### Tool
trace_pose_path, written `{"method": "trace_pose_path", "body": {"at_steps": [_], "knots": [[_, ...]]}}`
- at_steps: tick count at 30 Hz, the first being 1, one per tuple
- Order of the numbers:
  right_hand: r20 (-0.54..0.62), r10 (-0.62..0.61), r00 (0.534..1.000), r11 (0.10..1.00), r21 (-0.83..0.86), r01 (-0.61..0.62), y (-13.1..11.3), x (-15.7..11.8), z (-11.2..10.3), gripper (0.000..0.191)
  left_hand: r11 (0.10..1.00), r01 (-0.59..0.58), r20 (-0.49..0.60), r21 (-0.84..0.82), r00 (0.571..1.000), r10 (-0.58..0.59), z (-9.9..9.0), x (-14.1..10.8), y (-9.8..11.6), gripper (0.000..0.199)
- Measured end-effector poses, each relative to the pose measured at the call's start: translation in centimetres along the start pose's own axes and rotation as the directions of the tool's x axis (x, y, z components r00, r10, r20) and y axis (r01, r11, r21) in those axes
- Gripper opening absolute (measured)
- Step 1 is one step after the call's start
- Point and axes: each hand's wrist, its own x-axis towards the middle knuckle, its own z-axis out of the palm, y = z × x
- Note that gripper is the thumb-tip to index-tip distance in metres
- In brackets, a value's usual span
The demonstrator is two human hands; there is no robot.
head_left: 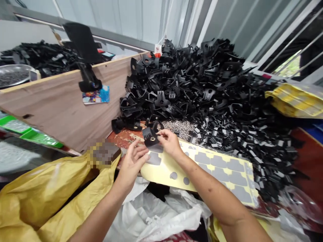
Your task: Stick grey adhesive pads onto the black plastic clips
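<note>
My right hand (pixel 170 144) pinches a black plastic clip part (pixel 148 136) with prongs and a metal-rimmed hole, held up above the table. Just to its left is my left hand (pixel 131 160), fingers apart and slightly curled, with nothing visible in it. Its fingertips come close to the part; whether they touch I cannot tell. Beneath both hands lies a pale yellow backing sheet (pixel 164 171) bearing grey stick-on pads (pixel 218 162). Beyond the right hand, small shiny metal pieces (pixel 180 127) are heaped on the table.
A tall pile of black plastic parts (pixel 184 84) fills the back, with smaller black and grey pieces (pixel 224 137) at right. A wooden board (pixel 58 104) carrying a black phone holder (pixel 83 50) stands left. Yellow cloth (pixel 50 188) and white sacking (pixel 156 215) lie in front.
</note>
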Motion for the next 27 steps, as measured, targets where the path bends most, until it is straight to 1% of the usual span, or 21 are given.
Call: {"method": "trace_pose_path", "body": {"at_steps": [2,4,5,6,7,8,9,10,11,12,13,15,16,17,18,19,21,22,24,26,27], "knots": [[0.012,0.062,0.998,0.993,0.098,-0.062,0.2,-1.5,-0.5,0.013,1.000,-0.016,0.013,0.011,1.000,0.016,1.2,1.3,-0.4,0.091],[0.014,0.075,0.997,0.983,0.169,-0.077,0.1,-3.1,-1.0,0.016,0.992,-0.060,-0.004,0.114,0.998,0.061,1.9,2.3,-0.6,0.093],[0.010,0.082,0.997,0.977,0.197,-0.082,0.0,-3.9,-1.3,0.016,0.976,-0.098,-0.001,0.195,0.995,0.100,2.1,2.7,-0.6,0.092],[0.010,0.085,0.996,0.974,0.208,-0.085,-0.2,-4.7,-1.5,0.015,0.952,-0.138,0.027,0.273,0.990,0.135,2.2,2.9,-0.6,0.088],[0.017,0.082,0.997,0.977,0.195,-0.084,-0.3,-5.6,-1.7,0.013,0.931,-0.169,0.083,0.324,0.985,0.150,2.4,2.9,-0.5,0.081],[0.034,0.068,0.997,0.985,0.158,-0.073,-0.4,-6.5,-1.9,0.011,0.921,-0.183,0.158,0.345,0.978,0.135,2.6,2.9,-0.4,0.073],[0.054,0.044,0.998,0.994,0.097,-0.049,-0.4,-7.3,-2.1,0.011,0.924,-0.171,0.235,0.343,0.968,0.092,2.8,2.8,-0.3,0.065],[0.071,0.008,0.997,1.000,0.007,-0.008,-0.2,-8.2,-2.4,0.014,0.936,-0.134,0.290,0.326,0.956,0.036,3.1,2.6,-0.2,0.058],[0.080,-0.035,0.996,0.993,-0.114,0.044,0.0,-9.2,-2.9,0.020,0.950,-0.080,0.310,0.302,0.951,-0.018,3.3,2.5,0.0,0.053],[0.082,-0.079,0.993,0.961,-0.258,0.098,0.4,-10.1,-3.5,0.027,0.961,-0.025,0.293,0.274,0.954,-0.058,3.5,2.4,0.1,0.050],[0.087,-0.114,0.990,0.904,-0.404,0.140,1.0,-10.9,-4.4,0.035,0.971,0.021,0.250,0.237,0.965,-0.082,3.6,2.5,0.4,0.050],[0.142,-0.131,0.981,0.753,-0.629,0.192,2.3,-12.5,-6.7,0.051,0.985,0.080,0.160,0.152,0.982,-0.105,3.5,2.9,1.1,0.051],[0.195,-0.114,0.974,0.689,-0.691,0.219,3.0,-13.1,-8.1,0.055,0.988,0.098,0.140,0.123,0.983,-0.115,3.5,3.1,1.6,0.050],[0.255,-0.097,0.962,0.644,-0.721,0.256,3.6,-13.7,-9.5,0.057,0.987,0.112,0.145,0.112,0.981,-0.128,3.5,3.4,2.0,0.048],[0.311,-0.091,0.946,0.620,-0.725,0.298,4.1,-14.1,-11.0,0.056,0.985,0.124,0.170,0.118,0.975,-0.143,3.7,3.6,2.4,0.046],[0.356,-0.099,0.929,0.613,-0.714,0.339,4.4,-14.3,-12.3,0.056,0.981,0.135,0.210,0.140,0.964,-0.163,4.1,3.7,2.6,0.044],[0.405,-0.125,0.906,0.623,-0.679,0.389,4.3,-14.6,-14.1,0.054,0.970,0.157,0.318,0.185,0.924,-0.211,5.4,3.8,2.3,0.042],[0.412,-0.129,0.902,0.624,-0.673,0.397,3.8,-14.6,-14.5,0.052,0.965,0.177,0.367,0.191,0.900,-0.238,6.3,3.9,1.9,0.045],[0.386,-0.121,0.915,0.602,-0.704,0.376,2.4,-14.7,-14.2,0.047,0.954,0.233,0.423,0.190,0.857,-0.294,8.1,4.2,0.5,0.052],[0.325,-0.124,0.938,0.579,-0.744,0.334,0.7,-14.9,-12.6,0.037,0.939,0.291,0.426,0.183,0.837,-0.343,9.5,4.8,-1.0,0.053],[0.301,-0.138,0.944,0.597,-0.735,0.322,0.1,-15.0,-11.5,0.035,0.932,0.312,0.417,0.184,0.834,-0.362,9.8,5.2,-1.7,0.050]]}}
